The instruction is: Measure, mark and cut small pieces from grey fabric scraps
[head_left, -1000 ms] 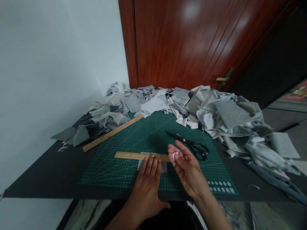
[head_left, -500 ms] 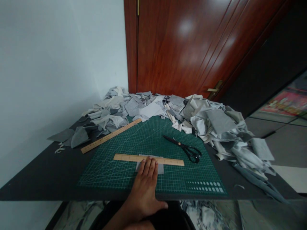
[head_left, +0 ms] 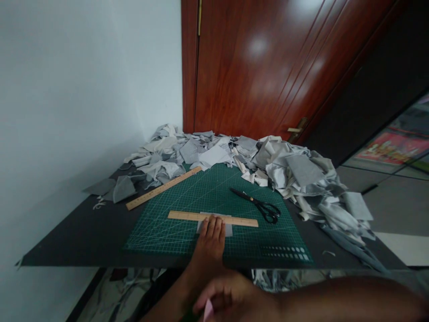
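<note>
My left hand (head_left: 212, 239) lies palm down with fingers stretched out, its fingertips pressing a wooden ruler (head_left: 246, 222) onto a small light grey fabric piece (head_left: 229, 230). The ruler crosses the fabric from side to side. Both rest on a green cutting mat (head_left: 167, 237). Low at the bottom edge, in front of my left wrist, my right hand (head_left: 231, 295) is curled around a pink pointed piece (head_left: 208, 309); most of that piece is hidden or out of frame. Black-handled scissors (head_left: 258, 204) lie shut on the mat, right of the ruler.
A second wooden ruler (head_left: 161, 189) lies slanted over the mat's left edge. Heaps of grey and off-white fabric scraps (head_left: 214, 155) line the back of the dark table (head_left: 77, 241), with a larger fabric pile (head_left: 304, 172) at right. Behind stands a reddish wooden door (head_left: 248, 80).
My right hand and forearm have come into view from the lower right with the pink piece. The left hand stays on the ruler. The camera view has shifted slightly.
</note>
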Demonstrator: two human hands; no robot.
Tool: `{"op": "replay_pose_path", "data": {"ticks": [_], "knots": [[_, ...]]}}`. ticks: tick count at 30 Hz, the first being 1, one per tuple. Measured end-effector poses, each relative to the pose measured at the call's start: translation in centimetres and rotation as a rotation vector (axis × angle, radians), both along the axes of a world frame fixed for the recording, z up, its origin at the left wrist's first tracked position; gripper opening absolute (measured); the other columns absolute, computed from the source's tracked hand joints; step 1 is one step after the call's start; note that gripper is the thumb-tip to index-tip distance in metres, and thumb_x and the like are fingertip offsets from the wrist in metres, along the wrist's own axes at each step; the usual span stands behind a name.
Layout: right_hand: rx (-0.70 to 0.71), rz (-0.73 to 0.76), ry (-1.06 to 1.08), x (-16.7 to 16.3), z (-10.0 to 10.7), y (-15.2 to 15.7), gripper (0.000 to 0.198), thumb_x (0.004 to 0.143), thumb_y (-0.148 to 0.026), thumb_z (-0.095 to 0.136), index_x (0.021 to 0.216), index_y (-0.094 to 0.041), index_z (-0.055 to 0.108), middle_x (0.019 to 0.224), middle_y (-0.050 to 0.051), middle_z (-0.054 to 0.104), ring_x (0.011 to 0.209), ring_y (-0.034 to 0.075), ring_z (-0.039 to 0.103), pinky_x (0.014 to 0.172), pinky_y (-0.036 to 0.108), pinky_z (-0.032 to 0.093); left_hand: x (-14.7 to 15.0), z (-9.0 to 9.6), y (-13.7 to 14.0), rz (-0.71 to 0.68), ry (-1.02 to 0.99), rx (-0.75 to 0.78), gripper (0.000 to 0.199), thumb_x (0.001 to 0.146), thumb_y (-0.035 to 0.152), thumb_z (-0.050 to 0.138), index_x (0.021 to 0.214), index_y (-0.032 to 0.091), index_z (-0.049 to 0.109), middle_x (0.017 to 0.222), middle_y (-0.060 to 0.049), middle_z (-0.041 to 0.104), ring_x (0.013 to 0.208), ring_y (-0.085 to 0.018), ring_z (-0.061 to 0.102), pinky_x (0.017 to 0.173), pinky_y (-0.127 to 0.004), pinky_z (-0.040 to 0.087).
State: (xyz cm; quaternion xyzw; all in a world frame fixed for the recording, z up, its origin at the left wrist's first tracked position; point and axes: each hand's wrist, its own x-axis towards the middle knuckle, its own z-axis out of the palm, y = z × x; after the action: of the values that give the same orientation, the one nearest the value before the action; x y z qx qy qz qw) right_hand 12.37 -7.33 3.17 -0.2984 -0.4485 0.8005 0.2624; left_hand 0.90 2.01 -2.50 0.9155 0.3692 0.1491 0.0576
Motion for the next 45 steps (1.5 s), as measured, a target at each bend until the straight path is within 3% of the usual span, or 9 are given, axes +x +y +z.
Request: {"op": "replay_pose_path", "data": {"ticks": [2,6,9,12,17,25,36,45], "knots": [[0.112,-0.154,-0.037,0.7,1.5,3.4,0.034,0.071,-0.036,0.091,0.096,-0.02,0.074,0.088,0.001,0.076,0.084,0.016,0.073,0.083,0.031,0.056,0.1,-0.4,-0.1,0.054,-0.034,0.024,0.08,0.088,0.049,0.057,0.155,0.008,0.037,0.158,-0.021,0.043,0.152,-0.04,0.029,0.123,-0.059,0.023],[0.664,-0.246,-0.381,1.8,3.5,11.4,0.021,0.087,-0.039,0.074,0.086,-0.018,0.075,0.088,0.004,0.075,0.082,0.017,0.071,0.079,0.031,0.056,-0.1,0.4,-0.7,0.022,-0.093,-0.057,0.119,0.06,0.076,0.074,0.154,0.01,0.039,0.158,-0.022,0.042,0.15,-0.046,0.029,0.123,-0.063,0.023],[0.737,-0.31,-0.507,1.8,2.7,16.0,0.016,0.086,-0.032,0.073,0.086,-0.016,0.075,0.087,0.004,0.075,0.08,0.018,0.069,0.075,0.031,0.056,-0.4,1.5,-0.8,0.019,-0.069,-0.085,0.128,0.058,0.086,0.067,0.154,0.006,0.038,0.161,-0.026,0.034,0.152,-0.046,0.023,0.125,-0.063,0.014],[0.802,-0.327,-0.632,1.4,1.1,18.2,0.008,0.085,-0.022,0.072,0.088,-0.015,0.075,0.086,0.004,0.075,0.079,0.019,0.069,0.073,0.031,0.055,-0.4,2.0,-0.7,0.014,-0.049,-0.094,0.131,0.061,0.09,0.062,0.156,0.004,0.034,0.164,-0.027,0.026,0.155,-0.044,0.016,0.127,-0.06,0.01],[0.974,-0.299,-0.814,1.3,0.1,18.8,0.015,0.087,-0.007,0.065,0.09,-0.017,0.076,0.094,0.006,0.076,0.091,0.02,0.069,0.087,0.033,0.052,-0.2,2.1,-0.7,0.027,-0.029,-0.111,0.132,0.059,0.089,0.064,0.154,0.002,0.037,0.164,-0.027,0.027,0.155,-0.043,0.015,0.128,-0.058,0.007],[1.227,-0.111,-0.878,2.0,1.0,18.6,0.015,0.095,-0.01,0.062,0.095,-0.017,0.075,0.092,0.006,0.073,0.091,0.018,0.066,0.086,0.029,0.05,-0.1,2.2,-0.8,0.04,-0.023,-0.143,0.129,0.058,0.089,0.066,0.151,0.001,0.043,0.161,-0.028,0.035,0.154,-0.045,0.019,0.128,-0.058,0.008],[1.368,-0.016,-0.914,1.7,0.7,18.8,0.02,0.096,-0.006,0.053,0.096,-0.014,0.072,0.092,0.007,0.069,0.086,0.017,0.063,0.081,0.025,0.049,-0.1,2.5,-0.8,0.033,-0.008,-0.123,0.124,0.059,0.088,0.065,0.148,0.004,0.047,0.158,-0.027,0.04,0.152,-0.044,0.025,0.128,-0.058,0.008],[1.436,0.092,-0.977,1.9,0.9,19.2,0.018,0.089,-0.006,0.057,0.079,-0.017,0.068,0.078,0.002,0.063,0.075,0.017,0.057,0.068,0.025,0.042,-0.3,1.9,-0.8,0.028,-0.047,-0.118,0.126,0.058,0.086,0.067,0.152,0.006,0.04,0.159,-0.025,0.039,0.153,-0.045,0.021,0.127,-0.061,0.01]]}}
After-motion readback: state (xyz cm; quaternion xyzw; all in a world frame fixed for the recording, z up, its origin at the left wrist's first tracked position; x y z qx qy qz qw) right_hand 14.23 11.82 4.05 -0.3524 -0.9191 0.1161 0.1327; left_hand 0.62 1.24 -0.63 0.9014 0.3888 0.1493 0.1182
